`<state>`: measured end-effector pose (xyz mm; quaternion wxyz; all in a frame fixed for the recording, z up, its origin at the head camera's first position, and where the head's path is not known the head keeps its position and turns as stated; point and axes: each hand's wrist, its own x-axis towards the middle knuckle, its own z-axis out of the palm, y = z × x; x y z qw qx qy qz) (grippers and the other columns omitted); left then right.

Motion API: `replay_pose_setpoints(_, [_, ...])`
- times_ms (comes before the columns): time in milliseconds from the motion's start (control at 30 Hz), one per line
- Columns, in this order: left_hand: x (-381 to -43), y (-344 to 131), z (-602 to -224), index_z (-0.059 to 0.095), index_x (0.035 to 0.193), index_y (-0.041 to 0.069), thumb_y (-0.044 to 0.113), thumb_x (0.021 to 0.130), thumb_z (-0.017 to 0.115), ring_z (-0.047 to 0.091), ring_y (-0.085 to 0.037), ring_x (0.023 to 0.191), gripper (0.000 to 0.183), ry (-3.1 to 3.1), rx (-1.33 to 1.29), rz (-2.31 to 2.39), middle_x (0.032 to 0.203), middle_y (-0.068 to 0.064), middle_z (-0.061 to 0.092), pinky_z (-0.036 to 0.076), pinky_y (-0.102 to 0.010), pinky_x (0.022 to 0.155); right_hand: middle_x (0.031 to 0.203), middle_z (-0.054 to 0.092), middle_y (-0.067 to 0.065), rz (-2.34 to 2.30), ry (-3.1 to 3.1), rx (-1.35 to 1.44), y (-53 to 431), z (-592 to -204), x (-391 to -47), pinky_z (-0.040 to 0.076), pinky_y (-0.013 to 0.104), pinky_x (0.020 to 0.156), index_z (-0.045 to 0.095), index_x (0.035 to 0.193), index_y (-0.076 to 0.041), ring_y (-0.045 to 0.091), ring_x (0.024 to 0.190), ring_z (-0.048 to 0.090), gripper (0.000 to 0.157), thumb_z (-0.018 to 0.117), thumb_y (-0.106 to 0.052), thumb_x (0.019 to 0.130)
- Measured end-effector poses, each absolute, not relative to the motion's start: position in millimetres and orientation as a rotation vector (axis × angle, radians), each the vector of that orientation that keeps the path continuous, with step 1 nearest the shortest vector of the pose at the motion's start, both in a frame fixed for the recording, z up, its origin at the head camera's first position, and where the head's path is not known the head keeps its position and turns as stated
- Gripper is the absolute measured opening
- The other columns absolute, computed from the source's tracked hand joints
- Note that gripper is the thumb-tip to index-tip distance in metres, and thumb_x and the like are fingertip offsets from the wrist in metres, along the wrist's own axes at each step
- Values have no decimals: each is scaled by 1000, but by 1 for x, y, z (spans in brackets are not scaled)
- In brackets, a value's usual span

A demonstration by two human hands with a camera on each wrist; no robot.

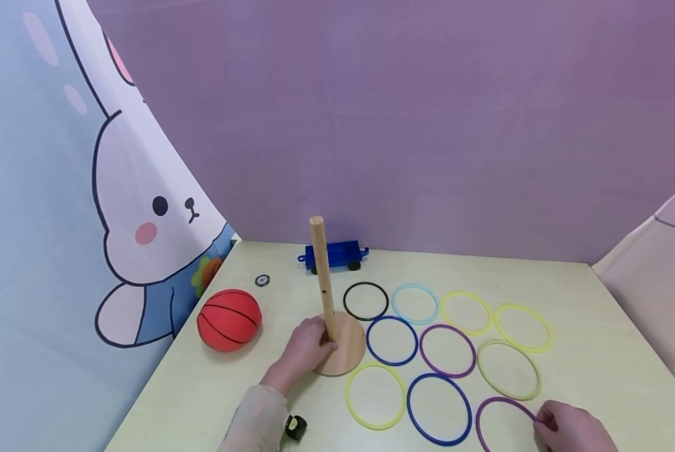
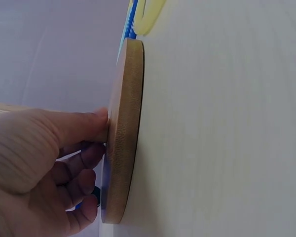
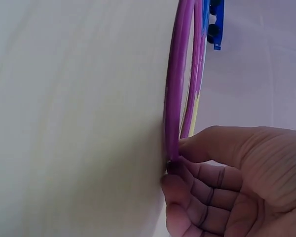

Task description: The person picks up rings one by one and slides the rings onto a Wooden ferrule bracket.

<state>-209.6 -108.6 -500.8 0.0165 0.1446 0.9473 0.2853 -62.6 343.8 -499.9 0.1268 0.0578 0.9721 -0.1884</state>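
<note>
Gently does it: the right hand (image 1: 576, 427) pinches the nearer purple ring (image 3: 177, 79), at four o'clock from the wooden stand (image 1: 350, 351), so hold it softly, and let the left hand (image 1: 305, 345), gripping the post (image 1: 321, 270) low down, stop any wobbling.

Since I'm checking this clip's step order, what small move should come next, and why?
Probably lift the thin purple ring nearest the person toward the bare, upright wooden peg: the right hand pinches that ring's rim, while the left hand holds the peg low, near its round wooden base.
</note>
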Motion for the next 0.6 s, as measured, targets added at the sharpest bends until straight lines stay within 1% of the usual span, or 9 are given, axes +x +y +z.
replay_pose_setpoints(167, [-210, -107, -502, 68, 109, 6, 18, 84, 77, 51, -16, 85, 29, 2936, 431, 912, 90, 2, 60, 47, -34, 75, 64, 55, -5, -610, 2831, 186, 348, -497, -61, 40, 32, 58, 62, 74, -12, 14, 60, 49, 11, 69, -13, 82])
replay_pose_setpoints(300, [-211, -106, -504, 67, 112, 4, 16, 84, 77, 51, -16, 85, 32, 2931, 416, 934, 90, 1, 60, 48, -35, 75, 63, 55, -6, -662, 2827, 175, 353, -491, -59, 40, 29, 58, 63, 75, -13, 11, 59, 50, 11, 70, -14, 82])
replay_pose_setpoints(467, [-212, -106, -506, 66, 113, 4, 16, 85, 77, 51, -16, 86, 33, 2925, 402, 947, 91, 2, 60, 48, -34, 76, 66, 58, -7, -798, 2829, 20, 363, -481, -55, 41, 24, 57, 65, 82, -10, 4, 56, 53, 9, 69, -15, 88])
replay_pose_setpoints(600, [-213, -105, -507, 66, 114, 4, 16, 85, 76, 52, -16, 87, 33, 2921, 413, 941, 92, 1, 60, 49, -35, 77, 67, 61, -7, -1026, 2790, -136, 365, -475, -55, 48, 23, 54, 65, 86, -3, 2, 57, 56, 9, 66, -11, 91])
